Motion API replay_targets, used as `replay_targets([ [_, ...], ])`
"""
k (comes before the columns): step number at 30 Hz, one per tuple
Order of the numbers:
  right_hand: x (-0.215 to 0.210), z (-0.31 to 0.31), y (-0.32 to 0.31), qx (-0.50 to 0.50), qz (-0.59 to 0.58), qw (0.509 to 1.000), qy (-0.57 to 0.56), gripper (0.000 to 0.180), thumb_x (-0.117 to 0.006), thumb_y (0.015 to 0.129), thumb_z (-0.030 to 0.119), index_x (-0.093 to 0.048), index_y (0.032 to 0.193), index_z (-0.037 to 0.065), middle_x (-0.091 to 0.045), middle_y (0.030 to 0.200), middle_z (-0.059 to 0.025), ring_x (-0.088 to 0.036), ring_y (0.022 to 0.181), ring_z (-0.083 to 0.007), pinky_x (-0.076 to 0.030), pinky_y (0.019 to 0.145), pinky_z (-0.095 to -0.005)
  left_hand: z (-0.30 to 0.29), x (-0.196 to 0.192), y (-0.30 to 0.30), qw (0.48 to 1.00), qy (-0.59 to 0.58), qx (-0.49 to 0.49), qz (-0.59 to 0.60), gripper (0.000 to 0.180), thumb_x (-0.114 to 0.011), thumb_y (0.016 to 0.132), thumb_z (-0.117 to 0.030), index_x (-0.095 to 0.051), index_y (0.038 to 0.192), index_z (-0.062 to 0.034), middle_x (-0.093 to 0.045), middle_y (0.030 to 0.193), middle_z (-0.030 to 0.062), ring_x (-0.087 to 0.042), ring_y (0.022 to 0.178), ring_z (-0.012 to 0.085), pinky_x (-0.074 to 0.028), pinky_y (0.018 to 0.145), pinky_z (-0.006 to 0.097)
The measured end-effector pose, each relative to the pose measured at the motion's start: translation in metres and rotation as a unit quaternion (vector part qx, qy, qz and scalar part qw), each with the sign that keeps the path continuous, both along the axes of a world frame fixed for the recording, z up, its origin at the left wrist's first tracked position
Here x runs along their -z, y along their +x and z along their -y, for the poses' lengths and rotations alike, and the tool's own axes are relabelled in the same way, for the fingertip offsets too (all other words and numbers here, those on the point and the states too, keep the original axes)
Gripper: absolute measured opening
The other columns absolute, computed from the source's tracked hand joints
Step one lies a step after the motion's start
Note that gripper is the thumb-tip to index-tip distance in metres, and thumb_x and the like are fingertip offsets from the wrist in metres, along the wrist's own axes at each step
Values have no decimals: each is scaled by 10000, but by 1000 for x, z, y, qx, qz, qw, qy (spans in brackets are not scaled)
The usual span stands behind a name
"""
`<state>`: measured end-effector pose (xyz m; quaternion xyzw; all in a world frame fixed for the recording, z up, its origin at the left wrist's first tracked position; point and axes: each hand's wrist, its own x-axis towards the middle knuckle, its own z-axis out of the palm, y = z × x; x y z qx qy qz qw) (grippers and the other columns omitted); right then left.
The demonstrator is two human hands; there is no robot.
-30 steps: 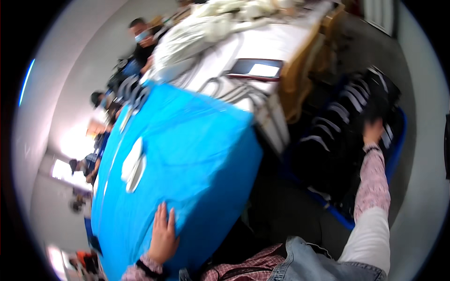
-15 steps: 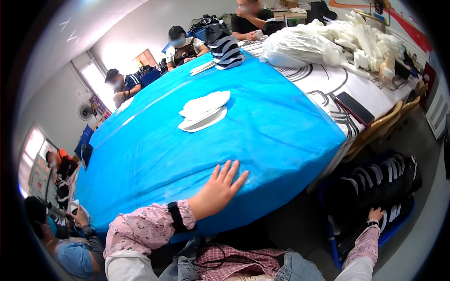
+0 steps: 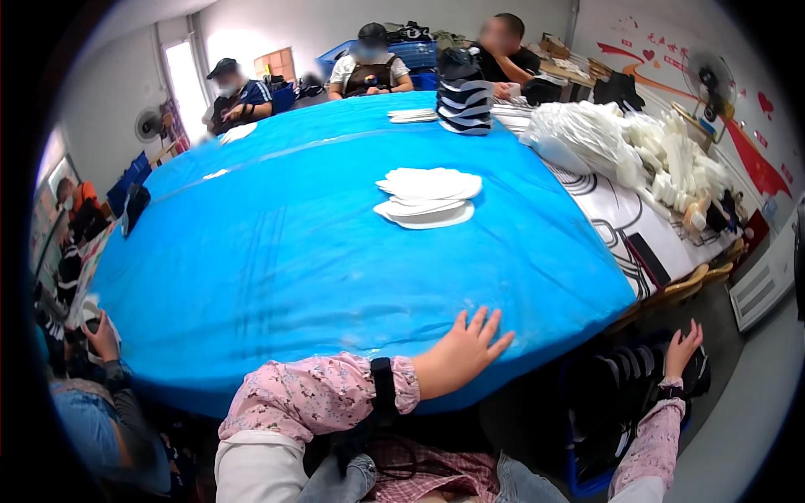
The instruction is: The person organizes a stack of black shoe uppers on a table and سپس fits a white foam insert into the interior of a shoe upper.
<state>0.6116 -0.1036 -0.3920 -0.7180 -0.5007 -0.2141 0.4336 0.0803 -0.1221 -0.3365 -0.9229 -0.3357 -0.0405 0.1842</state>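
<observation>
My left hand lies flat on the blue cover of the table, fingers spread, holding nothing. To the right, my right hand hovers above a blue crate, its fingers stretched out and empty. Black pieces with white curved bands fill the crate, lined up in rows; my right hand and sleeve hide some of them. Farther up the table, beyond my left hand, sits a loose stack of white, flat, rounded pieces.
A tall black-and-white stack stands at the far edge beside more flat white pieces. White bundles in clear plastic and a dark phone lie on the right. Several people sit around; one person's hand is at the near left.
My right hand has lifted off the black pieces in the crate and opened. My left hand stays flat on the table. The whole view has turned and levelled out.
</observation>
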Motion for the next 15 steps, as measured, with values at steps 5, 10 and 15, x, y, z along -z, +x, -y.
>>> replay_targets([
  [5,-99,-35,-106,-160,22,985,67,330,-464,883,52,-454,1212,43,-337,1292,-128,-436,1107,-221,-425,833,-279,17,-18,-27,970,-202,98,88,705,-663,734,-293,-337,1309,-49,-332,1329,218,-338,1224,374,-340,949,472],
  [10,-147,-59,-258,-353,-3,936,6,325,-463,882,70,-448,1202,20,-373,1285,-109,-439,1102,-202,-400,867,-292,16,-31,-74,934,-316,103,129,563,-607,801,-268,-387,1258,-24,-407,1275,193,-436,1140,330,-394,900,389],
  [15,-152,-83,-386,-525,30,846,-84,255,-504,865,103,-523,1116,64,-440,1224,-96,-479,1069,-194,-430,823,-282,-1,-48,-132,903,-345,34,253,364,-583,832,-270,-505,1110,-48,-571,1018,150,-578,896,271,-465,743,347],
])
